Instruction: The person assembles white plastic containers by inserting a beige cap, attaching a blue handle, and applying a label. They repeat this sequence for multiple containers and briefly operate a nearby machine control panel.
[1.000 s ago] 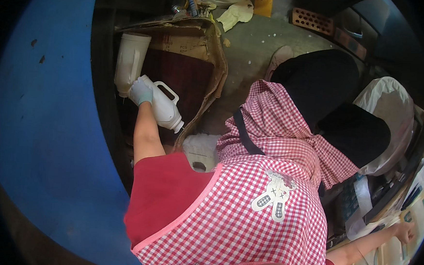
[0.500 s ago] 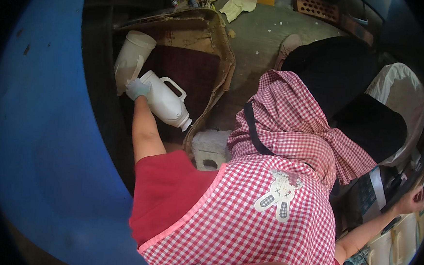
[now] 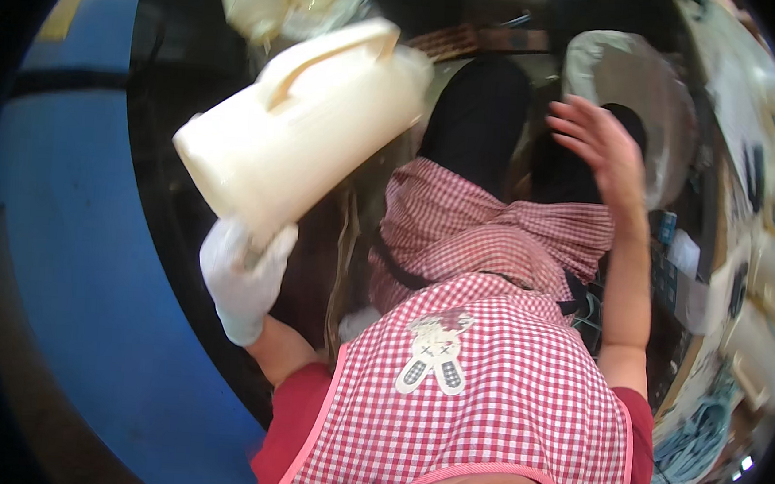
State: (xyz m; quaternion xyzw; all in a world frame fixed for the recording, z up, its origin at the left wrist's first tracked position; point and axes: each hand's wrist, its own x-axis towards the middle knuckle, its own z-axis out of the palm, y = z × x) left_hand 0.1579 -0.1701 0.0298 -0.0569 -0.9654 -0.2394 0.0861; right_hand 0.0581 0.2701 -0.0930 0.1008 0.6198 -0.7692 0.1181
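A cream-white plastic jug (image 3: 310, 135) with a loop handle is lifted and tilted in front of me at the left. My left hand (image 3: 245, 273), in a pale glove, is closed around its lower narrow end; the fingers behind it are partly hidden. The jug's wide end points up and to the right. On the right, my bare right hand (image 3: 597, 148) hangs in the air over my knee, fingers spread and holding nothing. Both the jug and that hand are a little blurred.
A blue surface (image 3: 68, 249) curves along the left. Beyond my right knee stands a bin lined with a clear bag (image 3: 631, 97). A reddish perforated brick (image 3: 444, 41) lies farther ahead. Shelving with light plastic containers (image 3: 768, 336) and a coiled blue-green bundle (image 3: 697, 429) are at the far right.
My left hand has lifted the jug out of the cardboard box, up toward me. My right hand has come from the far right to above my knee, and the view has turned.
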